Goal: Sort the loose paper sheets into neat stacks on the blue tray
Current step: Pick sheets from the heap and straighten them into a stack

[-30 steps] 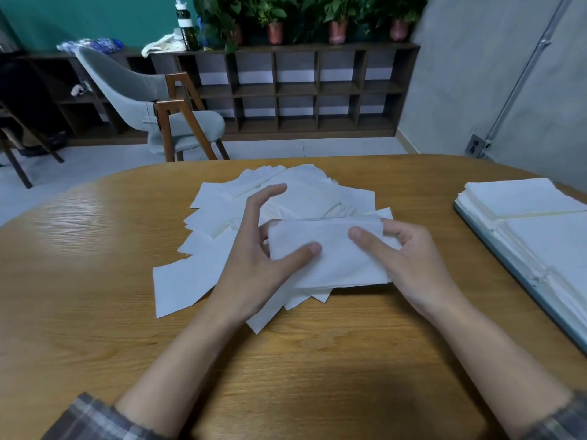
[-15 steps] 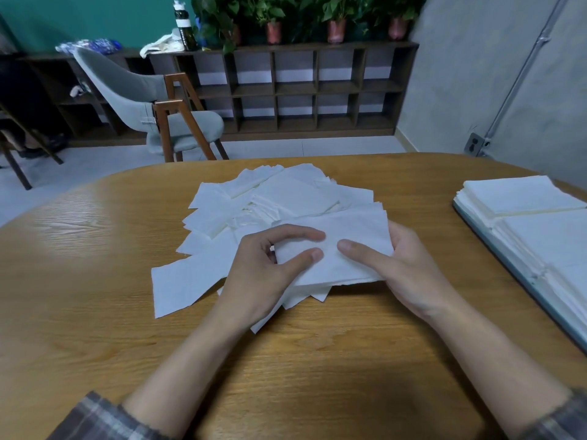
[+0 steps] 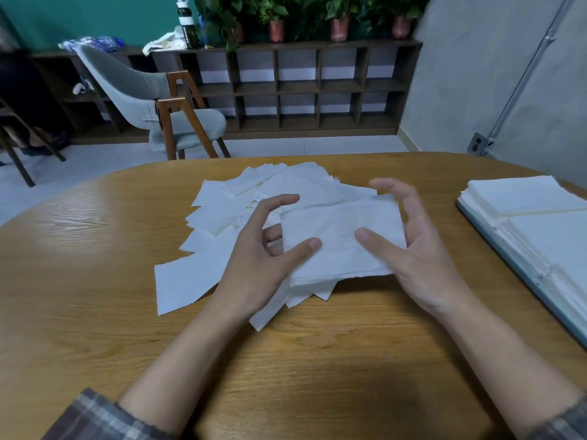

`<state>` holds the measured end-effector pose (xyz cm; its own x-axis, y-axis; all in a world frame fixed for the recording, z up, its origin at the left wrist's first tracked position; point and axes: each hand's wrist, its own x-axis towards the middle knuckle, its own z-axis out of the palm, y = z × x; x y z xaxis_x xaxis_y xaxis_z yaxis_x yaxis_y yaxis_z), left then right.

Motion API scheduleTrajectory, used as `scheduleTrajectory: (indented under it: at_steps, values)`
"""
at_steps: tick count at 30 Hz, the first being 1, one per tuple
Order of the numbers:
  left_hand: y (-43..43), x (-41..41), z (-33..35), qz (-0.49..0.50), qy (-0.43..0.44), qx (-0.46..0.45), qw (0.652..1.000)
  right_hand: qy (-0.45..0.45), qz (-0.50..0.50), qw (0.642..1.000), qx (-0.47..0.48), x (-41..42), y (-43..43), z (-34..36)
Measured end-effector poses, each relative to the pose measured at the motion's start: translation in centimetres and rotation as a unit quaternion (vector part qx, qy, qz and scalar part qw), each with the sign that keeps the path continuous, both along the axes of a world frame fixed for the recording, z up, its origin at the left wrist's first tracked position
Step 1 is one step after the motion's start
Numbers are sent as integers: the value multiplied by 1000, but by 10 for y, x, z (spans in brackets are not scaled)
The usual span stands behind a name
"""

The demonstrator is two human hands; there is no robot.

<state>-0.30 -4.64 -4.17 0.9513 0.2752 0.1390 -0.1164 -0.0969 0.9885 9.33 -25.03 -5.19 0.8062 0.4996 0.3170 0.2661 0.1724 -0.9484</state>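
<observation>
A small bundle of white paper sheets (image 3: 340,236) sits between my two hands above a loose pile of paper sheets (image 3: 222,217) on the wooden table (image 3: 95,312). My left hand (image 3: 263,258) pinches the bundle's left edge, thumb on top and fingers beneath. My right hand (image 3: 413,249) holds its right side, thumb pressing on top; its upper fingers are spread and blurred beside the far corner. The blue tray (image 3: 514,274) lies at the right edge with neat white stacks (image 3: 533,211) on it.
A grey chair (image 3: 152,106) with wooden legs stands beyond the table. A dark cubby shelf (image 3: 301,90) with potted plants lines the back wall. Bare wood lies between the pile and the tray.
The bundle has lifted slightly and shifted right. My right fingers have spread away from its far edge, and my left index finger has uncurled above the sheets.
</observation>
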Motion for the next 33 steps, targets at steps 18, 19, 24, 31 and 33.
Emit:
scheduleTrajectory:
  at_steps: [18, 19, 24, 31, 33]
  values:
    - [11, 11, -43, -90, -45, 487, 868, -68, -202, 968, -135, 14, -2, -11]
    - [10, 11, -44, -83, -49, 485, 869, -71, -200, 968, -136, 14, -2, -12]
    - [7, 13, -43, -94, -41, 472, 875, -77, -195, 968, -139, 14, -2, -12]
    - [6, 11, -43, -98, -38, 475, 874, -77, -186, 970, -140, 13, -1, -13]
    - [5, 10, -41, -101, -38, 487, 867, -79, -186, 969, -141, 13, -1, -13]
